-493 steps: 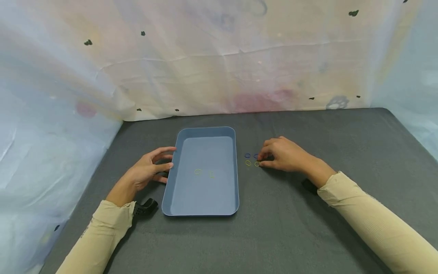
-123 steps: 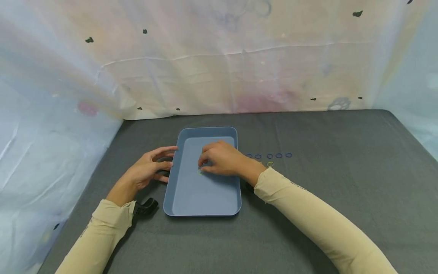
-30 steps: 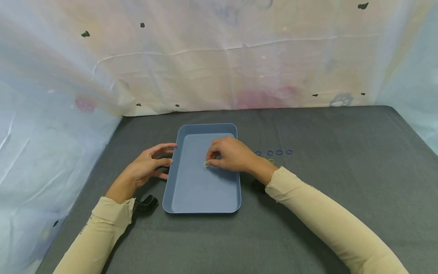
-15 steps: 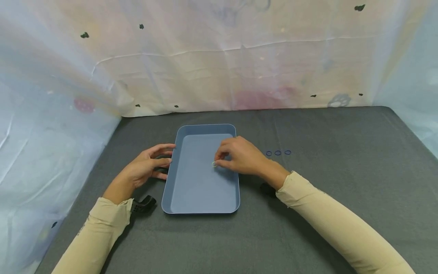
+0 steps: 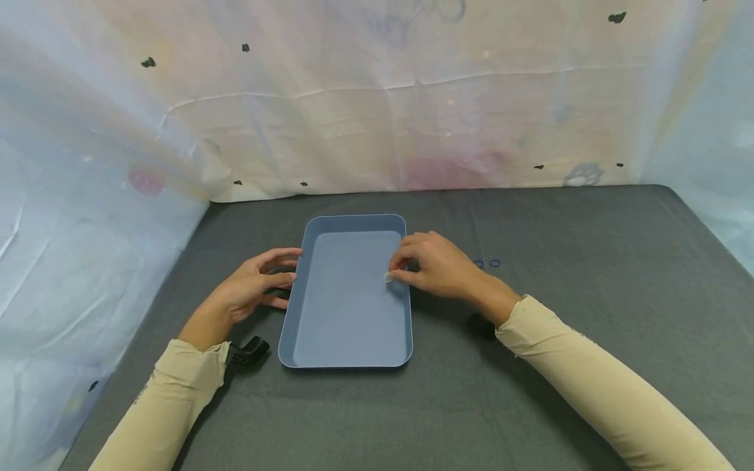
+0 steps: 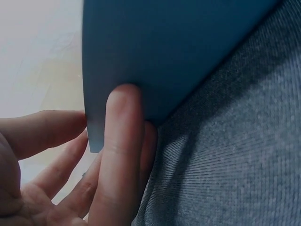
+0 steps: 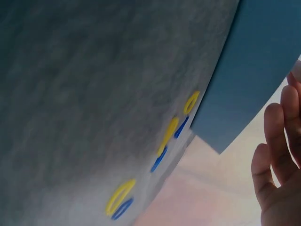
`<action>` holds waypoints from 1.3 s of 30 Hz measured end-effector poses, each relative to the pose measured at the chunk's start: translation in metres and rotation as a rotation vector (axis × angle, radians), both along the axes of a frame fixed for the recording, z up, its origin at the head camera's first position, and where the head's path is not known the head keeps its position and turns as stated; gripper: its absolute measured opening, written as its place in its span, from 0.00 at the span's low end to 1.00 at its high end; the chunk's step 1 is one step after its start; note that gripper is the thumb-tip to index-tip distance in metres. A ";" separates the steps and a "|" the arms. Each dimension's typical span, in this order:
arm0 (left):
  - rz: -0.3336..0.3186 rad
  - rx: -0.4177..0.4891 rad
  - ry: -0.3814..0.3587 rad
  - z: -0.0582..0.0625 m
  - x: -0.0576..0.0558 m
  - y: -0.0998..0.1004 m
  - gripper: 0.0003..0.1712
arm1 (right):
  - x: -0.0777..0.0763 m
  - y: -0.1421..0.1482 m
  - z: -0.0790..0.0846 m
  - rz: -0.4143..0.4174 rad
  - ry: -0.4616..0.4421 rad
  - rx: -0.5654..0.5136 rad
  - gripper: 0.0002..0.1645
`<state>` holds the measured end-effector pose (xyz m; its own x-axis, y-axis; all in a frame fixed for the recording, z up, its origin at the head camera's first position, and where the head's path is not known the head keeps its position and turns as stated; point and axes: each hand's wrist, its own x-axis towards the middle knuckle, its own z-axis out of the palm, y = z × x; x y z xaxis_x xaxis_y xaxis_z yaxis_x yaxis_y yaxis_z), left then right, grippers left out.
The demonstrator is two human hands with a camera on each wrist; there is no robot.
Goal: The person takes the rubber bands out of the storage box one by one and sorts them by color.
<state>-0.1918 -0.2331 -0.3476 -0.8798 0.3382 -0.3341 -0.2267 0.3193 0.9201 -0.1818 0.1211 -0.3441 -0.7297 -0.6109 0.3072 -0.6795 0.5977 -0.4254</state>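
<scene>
My right hand (image 5: 438,265) pinches a small yellow rubber band (image 5: 388,277) between thumb and fingertips, over the right side of the blue-grey tray (image 5: 347,356). My left hand (image 5: 244,288) steadies the tray's left side, fingertips at the rim and, in the left wrist view, the thumb (image 6: 123,117) flat on the outer wall. To the right of the tray, blue rubber bands (image 5: 495,263) lie on the cloth, partly hidden behind the right hand. The right wrist view shows yellow rubber bands (image 7: 121,197) paired with blue ones (image 7: 159,159) in a row beside the tray.
A dark grey cloth (image 5: 559,261) covers the table. Behind it hangs a pale patterned curtain (image 5: 353,131), with more sheeting at both sides. Black wrist devices (image 5: 250,352) sit under the sleeves.
Two yellow bands lay in the tray at first; its visible floor now shows none lying. Over the last second my right hand has moved right across the tray, carrying one. My left hand has stayed.
</scene>
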 end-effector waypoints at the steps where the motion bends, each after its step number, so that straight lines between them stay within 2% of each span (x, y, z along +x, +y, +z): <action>1: 0.000 0.000 0.001 0.000 0.000 0.000 0.37 | -0.001 0.002 0.000 -0.001 -0.001 -0.003 0.04; 10: -0.001 0.007 0.005 -0.002 -0.001 -0.002 0.37 | -0.001 0.022 0.001 -0.056 -0.011 0.003 0.03; 20: -0.004 0.015 0.005 -0.003 -0.001 -0.004 0.38 | 0.000 0.038 0.004 -0.064 -0.010 0.016 0.02; 39: -0.018 -0.004 0.017 -0.004 -0.003 -0.004 0.37 | 0.001 0.079 -0.006 -0.125 0.012 0.081 0.03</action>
<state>-0.1944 -0.2369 -0.3514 -0.8794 0.3524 -0.3202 -0.2051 0.3267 0.9226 -0.1804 0.1997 -0.3500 -0.7984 -0.5387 0.2692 -0.6021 0.7102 -0.3647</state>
